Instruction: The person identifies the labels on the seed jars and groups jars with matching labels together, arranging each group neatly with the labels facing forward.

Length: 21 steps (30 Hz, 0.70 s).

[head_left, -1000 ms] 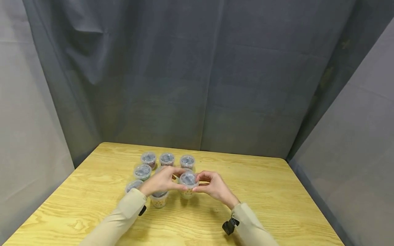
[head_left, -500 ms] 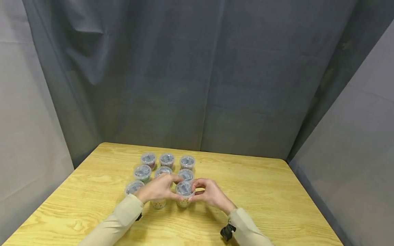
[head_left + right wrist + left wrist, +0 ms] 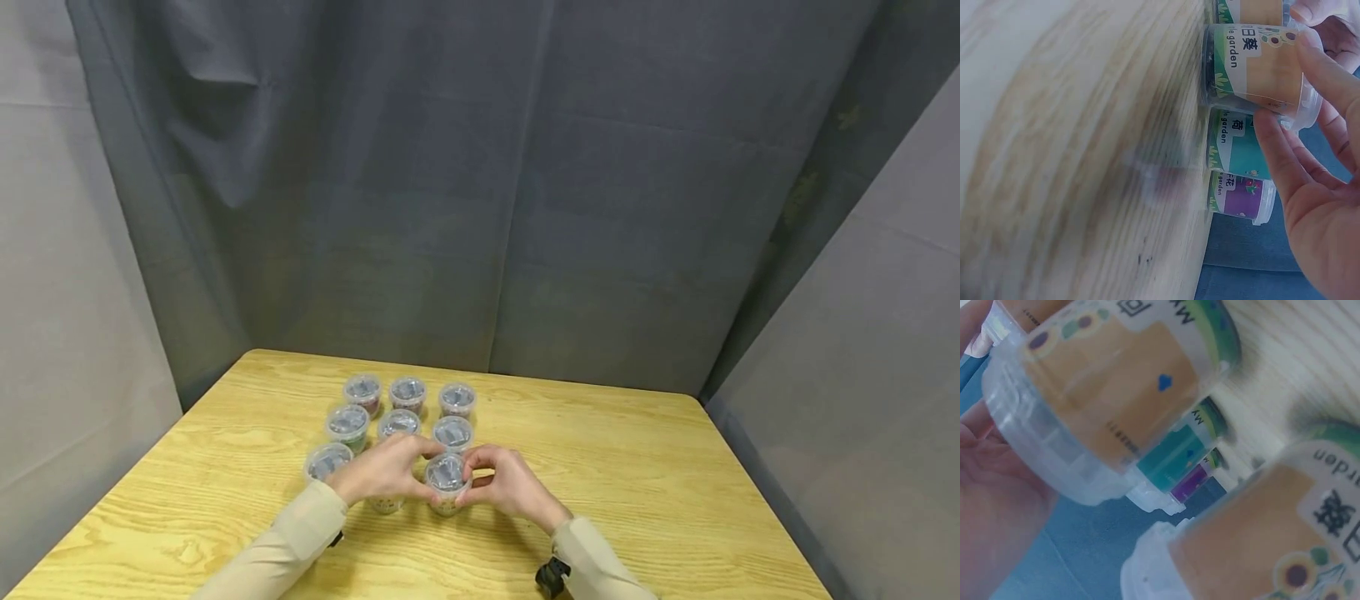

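Both hands hold one lidded clear plastic cup point(image 3: 446, 472) standing upright at the front right of a three-by-three block of such cups. My left hand point(image 3: 382, 469) has thumb and forefinger at its left side. From the right, my right hand point(image 3: 512, 487) pinches it between thumb and fingers. In the right wrist view, this cup point(image 3: 1263, 65) has an orange sunflower label, and its base is at the tabletop. Beside it, an orange-labelled cup point(image 3: 1110, 394) stands near the left hand in the left wrist view. My left hand partly hides the front middle cup point(image 3: 386, 505).
Behind stand a cup point(image 3: 453, 433), a middle cup point(image 3: 399, 423) and a back-row cup point(image 3: 457, 400). Teal point(image 3: 1241, 144) and purple point(image 3: 1241, 195) labels show in the right wrist view. The wooden table point(image 3: 637, 475) ends at a dark curtain point(image 3: 600, 208).
Both hands have brought the held cup toward the front edge and slightly left, level with the front row. The cups behind it have come into fuller view.
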Motion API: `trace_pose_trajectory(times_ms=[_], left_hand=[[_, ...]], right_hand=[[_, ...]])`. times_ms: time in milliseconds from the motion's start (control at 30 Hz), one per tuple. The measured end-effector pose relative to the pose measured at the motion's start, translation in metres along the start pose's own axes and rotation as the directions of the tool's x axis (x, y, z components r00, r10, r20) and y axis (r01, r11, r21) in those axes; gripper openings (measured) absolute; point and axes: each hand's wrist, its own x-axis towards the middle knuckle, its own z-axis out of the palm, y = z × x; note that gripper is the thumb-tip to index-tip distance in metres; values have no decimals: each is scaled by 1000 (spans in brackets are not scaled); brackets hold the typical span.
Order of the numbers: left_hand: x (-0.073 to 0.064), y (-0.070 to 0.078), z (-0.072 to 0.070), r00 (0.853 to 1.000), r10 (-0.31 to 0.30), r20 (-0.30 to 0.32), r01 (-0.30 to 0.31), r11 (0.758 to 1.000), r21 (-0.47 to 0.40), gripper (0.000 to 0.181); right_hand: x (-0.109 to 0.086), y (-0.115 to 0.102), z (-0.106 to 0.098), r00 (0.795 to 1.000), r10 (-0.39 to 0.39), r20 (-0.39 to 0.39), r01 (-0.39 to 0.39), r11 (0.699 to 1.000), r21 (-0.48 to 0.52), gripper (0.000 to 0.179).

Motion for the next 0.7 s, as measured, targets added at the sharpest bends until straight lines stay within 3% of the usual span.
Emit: trace_pose_trajectory(times_ms=[467,600,700], left_hand=[[-5,-3,-3,999,24,-39,-26,999,-47,73],[-11,-8,-10,994,12,-105,-21,996,-82,66],[-17,-12,-20,984,-31,-173,8,991,-131,56]], right_hand=[[-2,-1,-4,1000,13,14,-13,1000,-8,23],[-3,4,-17,998,17,-61,-21,998,-51,19],[-6,4,-33,985,42,-169,-59,993,-99,15]])
